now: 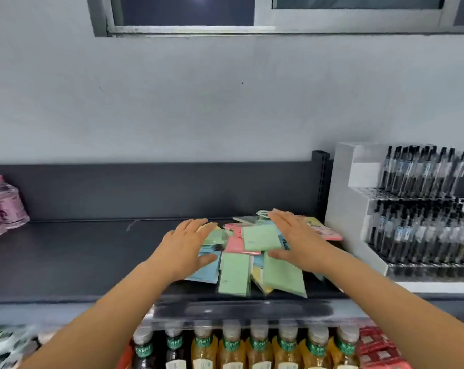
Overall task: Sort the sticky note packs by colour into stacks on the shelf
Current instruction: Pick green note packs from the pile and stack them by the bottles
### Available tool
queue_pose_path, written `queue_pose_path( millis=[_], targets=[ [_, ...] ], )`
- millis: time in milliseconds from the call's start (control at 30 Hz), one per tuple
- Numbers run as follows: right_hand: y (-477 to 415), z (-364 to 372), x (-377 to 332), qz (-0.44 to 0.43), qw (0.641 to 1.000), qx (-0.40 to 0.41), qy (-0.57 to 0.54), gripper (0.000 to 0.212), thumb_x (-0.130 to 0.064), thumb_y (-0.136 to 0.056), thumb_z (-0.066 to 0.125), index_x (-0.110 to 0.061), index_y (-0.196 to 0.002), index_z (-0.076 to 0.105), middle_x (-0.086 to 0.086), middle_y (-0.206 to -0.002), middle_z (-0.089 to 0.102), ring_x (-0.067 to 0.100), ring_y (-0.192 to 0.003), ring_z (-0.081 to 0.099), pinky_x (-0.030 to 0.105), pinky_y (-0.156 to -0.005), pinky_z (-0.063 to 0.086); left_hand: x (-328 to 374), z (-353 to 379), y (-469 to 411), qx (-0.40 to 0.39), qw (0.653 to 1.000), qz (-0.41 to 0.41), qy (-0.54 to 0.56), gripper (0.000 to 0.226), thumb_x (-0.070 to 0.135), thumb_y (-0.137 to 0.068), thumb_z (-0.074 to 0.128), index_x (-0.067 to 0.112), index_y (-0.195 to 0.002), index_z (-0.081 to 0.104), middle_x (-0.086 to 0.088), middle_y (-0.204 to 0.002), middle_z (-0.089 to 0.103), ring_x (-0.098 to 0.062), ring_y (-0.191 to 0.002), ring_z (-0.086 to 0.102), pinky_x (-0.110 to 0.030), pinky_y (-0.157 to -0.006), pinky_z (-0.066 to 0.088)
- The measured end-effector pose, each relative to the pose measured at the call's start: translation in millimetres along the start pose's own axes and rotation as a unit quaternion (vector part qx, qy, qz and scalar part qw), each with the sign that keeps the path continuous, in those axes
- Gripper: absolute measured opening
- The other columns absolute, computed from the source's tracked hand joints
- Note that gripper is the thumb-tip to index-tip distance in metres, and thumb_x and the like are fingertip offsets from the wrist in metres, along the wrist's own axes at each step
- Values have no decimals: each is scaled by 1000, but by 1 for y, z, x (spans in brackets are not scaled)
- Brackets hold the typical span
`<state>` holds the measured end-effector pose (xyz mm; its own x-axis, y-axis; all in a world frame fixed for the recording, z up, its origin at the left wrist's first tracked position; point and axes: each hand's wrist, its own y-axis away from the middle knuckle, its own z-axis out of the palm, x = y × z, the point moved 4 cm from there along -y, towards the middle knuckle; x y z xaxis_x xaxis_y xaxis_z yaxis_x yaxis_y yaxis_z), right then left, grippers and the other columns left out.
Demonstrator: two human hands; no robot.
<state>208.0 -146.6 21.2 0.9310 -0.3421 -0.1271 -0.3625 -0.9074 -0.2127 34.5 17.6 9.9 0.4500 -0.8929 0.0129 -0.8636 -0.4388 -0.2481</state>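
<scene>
A jumbled heap of sticky note packs (254,251) in green, pink, blue and yellow lies on the dark shelf (79,257), toward its right end. My left hand (188,243) lies flat on the heap's left side, fingers straight, over blue and green packs. On the heap's right side rests my right hand (294,235), fingers straight and thumb spread, beside a green pack (261,237). Two long green packs (234,274) reach the shelf's front edge. Neither hand holds a pack.
A white pen display rack (401,209) full of black pens stands right of the heap. Pink wrapped bottles (1,203) sit at the shelf's far left. Several drink bottles (260,347) line the lower shelf. A grey wall rises behind.
</scene>
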Motion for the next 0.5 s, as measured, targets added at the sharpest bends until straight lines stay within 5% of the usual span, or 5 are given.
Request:
queue_pose_path(
  millis=[300,500],
  targets=[
    [-40,25,14,-76,994,-15,-71,92,-56,-81,59,-29,-149,3,-13,-157,-1,8,-143,3,27,-115,8,-5,21,-36,-17,999,-23,19,71,63,-86,44,37,-147,17,12,-154,18,-14,-142,16,-37,-112,28],
    [-46,37,19,-70,986,-63,-137,83,-59,-78,59,-33,-146,20,-12,-153,22,7,-138,20,17,-104,16,-12,44,-45,-65,991,-63,102,69,62,-86,44,32,-146,25,7,-154,23,-16,-140,24,-34,-113,27]
  ],
)
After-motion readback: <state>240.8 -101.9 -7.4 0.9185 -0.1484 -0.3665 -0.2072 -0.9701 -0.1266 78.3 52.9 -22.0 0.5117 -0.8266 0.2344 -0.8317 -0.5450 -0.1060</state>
